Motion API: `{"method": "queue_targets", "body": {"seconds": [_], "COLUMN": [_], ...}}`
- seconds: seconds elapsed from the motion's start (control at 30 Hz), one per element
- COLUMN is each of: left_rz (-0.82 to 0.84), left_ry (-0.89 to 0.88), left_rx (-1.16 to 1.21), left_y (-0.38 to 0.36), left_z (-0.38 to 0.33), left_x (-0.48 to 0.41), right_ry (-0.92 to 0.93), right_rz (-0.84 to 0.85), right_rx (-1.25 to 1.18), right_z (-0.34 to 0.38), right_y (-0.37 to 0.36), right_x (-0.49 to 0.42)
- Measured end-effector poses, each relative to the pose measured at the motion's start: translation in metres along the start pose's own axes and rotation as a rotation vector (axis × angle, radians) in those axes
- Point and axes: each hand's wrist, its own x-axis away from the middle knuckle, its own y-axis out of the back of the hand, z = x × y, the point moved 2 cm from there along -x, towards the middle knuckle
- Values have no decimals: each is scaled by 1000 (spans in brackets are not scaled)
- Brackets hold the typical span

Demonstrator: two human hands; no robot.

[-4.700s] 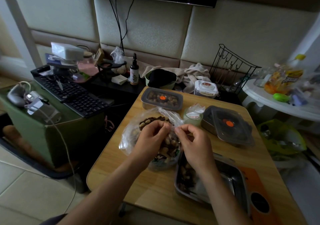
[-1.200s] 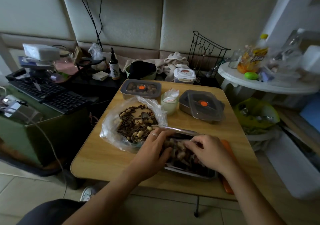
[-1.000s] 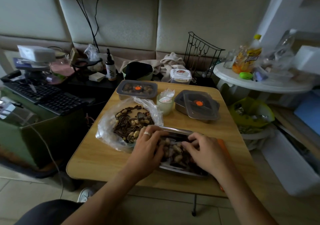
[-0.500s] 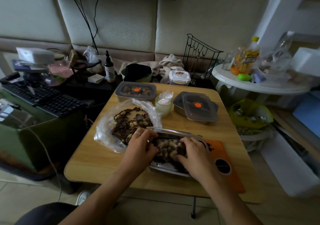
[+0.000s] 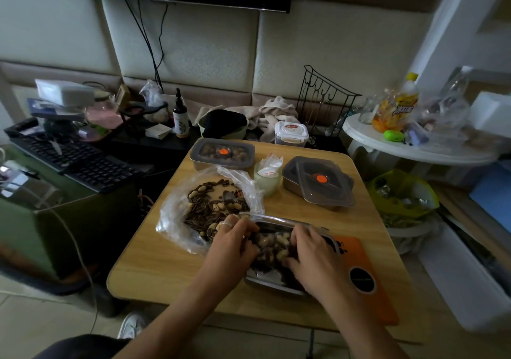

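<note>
**Picking through nuts in the tray**

Head view: the tray (image 5: 279, 219) lies just right of the bag (image 5: 177, 220). The left hand (image 5: 231, 250) and right hand (image 5: 312, 259) curl their fingers into the nuts (image 5: 272, 243) heaped in it; whether either pinches one is hidden. The step looks like sorting the mix. Next calls for a fine pinch on one nut. The tray's far rim runs left to right; the hands hide its long axis.

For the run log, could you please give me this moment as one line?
left hand: fingers curled in nut mix | right hand: likewise | nut mix: in metal tray | plastic bag: open, left of tray
</note>
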Motion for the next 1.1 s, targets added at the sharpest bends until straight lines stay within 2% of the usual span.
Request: {"method": "queue_targets", "body": {"seconds": [0.13,0.3,0.43,0.53,0.77,0.87,0.93,1.1], "left_rz": [30,96,73,-9,-48,-56,-60,-64], "left_ry": [-22,-61,-64,-61,-52,-53,-44,-44], "left_rx": [5,9,-5,-38,-105,-111,-117,-111], "left_y": [2,10,21,31,50,54,55,55], "left_z": [-1,-1,4,12,31,33,36,36], "left_x": [3,3,-12,-26,-46,-53,-56,-58], "right_ry": [-5,26,95,45,-28,-67,-90,-130], "right_rz": [-1,-302,-445,-469,-541,-435,-429,-686], "right_rx": [-46,-245,-384,-493,-727,-831,-851,-712], "right_z": [-6,-7,2,7,17,14,11,12], "right_y": [12,22,18,10,7,7,7,7], "right_x": [-11,-37,-65,-89,-141,-158,-165,-171]}}
